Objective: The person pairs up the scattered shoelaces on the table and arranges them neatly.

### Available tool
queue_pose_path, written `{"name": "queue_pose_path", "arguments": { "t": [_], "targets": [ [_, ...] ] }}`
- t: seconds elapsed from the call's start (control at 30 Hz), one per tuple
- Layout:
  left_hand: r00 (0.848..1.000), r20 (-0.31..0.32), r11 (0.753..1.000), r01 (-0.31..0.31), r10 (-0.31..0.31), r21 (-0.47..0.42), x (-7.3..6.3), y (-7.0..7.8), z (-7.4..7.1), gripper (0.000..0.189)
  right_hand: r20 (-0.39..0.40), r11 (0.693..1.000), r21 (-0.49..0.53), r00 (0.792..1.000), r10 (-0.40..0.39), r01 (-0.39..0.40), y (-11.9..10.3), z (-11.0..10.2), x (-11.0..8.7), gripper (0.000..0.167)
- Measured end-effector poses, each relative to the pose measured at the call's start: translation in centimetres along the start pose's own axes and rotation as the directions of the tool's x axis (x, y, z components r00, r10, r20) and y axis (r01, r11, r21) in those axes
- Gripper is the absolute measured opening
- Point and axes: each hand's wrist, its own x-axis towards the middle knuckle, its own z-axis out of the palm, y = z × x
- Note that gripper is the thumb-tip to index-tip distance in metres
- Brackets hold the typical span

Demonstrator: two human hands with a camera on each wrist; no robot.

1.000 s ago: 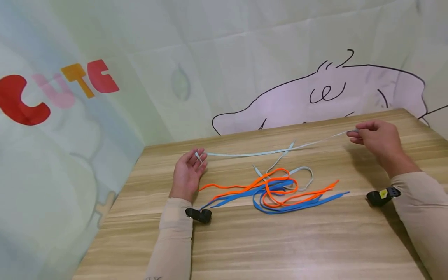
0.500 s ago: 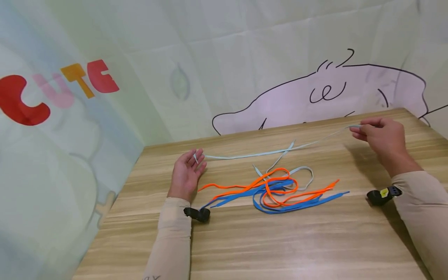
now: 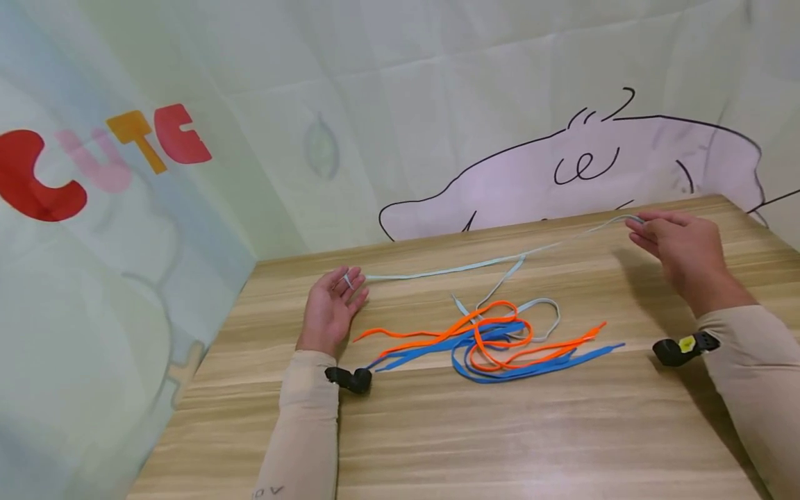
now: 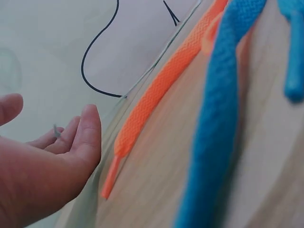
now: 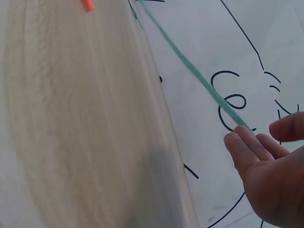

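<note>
A thin pale blue-green shoelace [image 3: 431, 273] stretches through the air between my two hands, above the back part of the table. My left hand [image 3: 330, 312] is palm up at the left and holds one end between its fingers; a short bit of it pokes out among them in the left wrist view, with the thumb apart. My right hand [image 3: 684, 253], at the far right, holds the other end at its fingertips. Its exact grip is partly hidden behind the fingers in the right wrist view. Near that hand the lace bows upward.
Orange shoelaces [image 4: 161, 85] and blue shoelaces [image 4: 213, 99] lie in a loose tangle on the wooden table [image 3: 500, 444]. Another pale lace [image 3: 557, 314] loops partly under them, its tip reaching toward the held lace. A printed cloth backdrop [image 3: 400, 125] stands behind the table.
My right hand has risen slightly and shifted right; the lace beside it has changed from nearly straight to a gentle upward curve. My left hand has shifted slightly left.
</note>
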Motion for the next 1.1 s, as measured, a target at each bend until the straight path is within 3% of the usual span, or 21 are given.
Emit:
{"name": "queue_pose_path", "arguments": {
  "t": [0.17,0.43,0.6,0.7,0.83,0.93,1.07,1.1],
  "targets": [
    [1.000,-0.016,1.000,0.012,-0.012,-0.005,0.1,0.0,0.0,0.047,0.052,0.999,0.005,0.998,0.040,-0.040,0.1,-0.5,0.0,0.008],
    [0.998,-0.055,1.000,0.032,-0.032,-0.001,-0.2,0.3,-0.5,0.054,0.066,0.991,0.079,0.992,0.104,-0.109,0.0,-0.7,0.4,0.021],
    [0.998,-0.058,0.999,0.038,-0.038,0.004,-0.3,0.3,-0.8,0.057,0.045,0.995,-0.014,0.994,0.102,-0.102,0.2,-0.6,0.4,0.026],
    [0.998,-0.047,0.999,0.036,-0.035,0.017,-0.3,0.2,-0.8,0.057,0.025,0.989,-0.118,0.996,0.089,-0.085,0.3,-0.6,0.4,0.009],
    [0.999,-0.031,0.998,0.034,-0.032,0.048,-0.3,0.2,-0.4,0.053,-0.006,0.929,-0.367,0.999,0.053,-0.052,0.2,-0.7,0.2,0.055],
    [0.999,-0.020,0.997,0.037,-0.035,0.068,-0.2,0.0,-0.2,0.050,-0.020,0.885,-0.464,0.999,0.030,-0.036,0.2,-0.8,0.2,0.063],
    [0.999,-0.004,0.996,0.038,-0.038,0.082,-0.2,-0.2,0.1,0.046,-0.036,0.863,-0.503,0.999,0.025,-0.040,0.2,-1.0,0.3,0.063],
    [0.999,0.002,0.996,0.037,-0.037,0.085,-0.2,-0.3,0.2,0.045,-0.041,0.835,-0.549,0.999,0.022,-0.040,0.3,-1.0,0.3,0.069]
  ]
}}
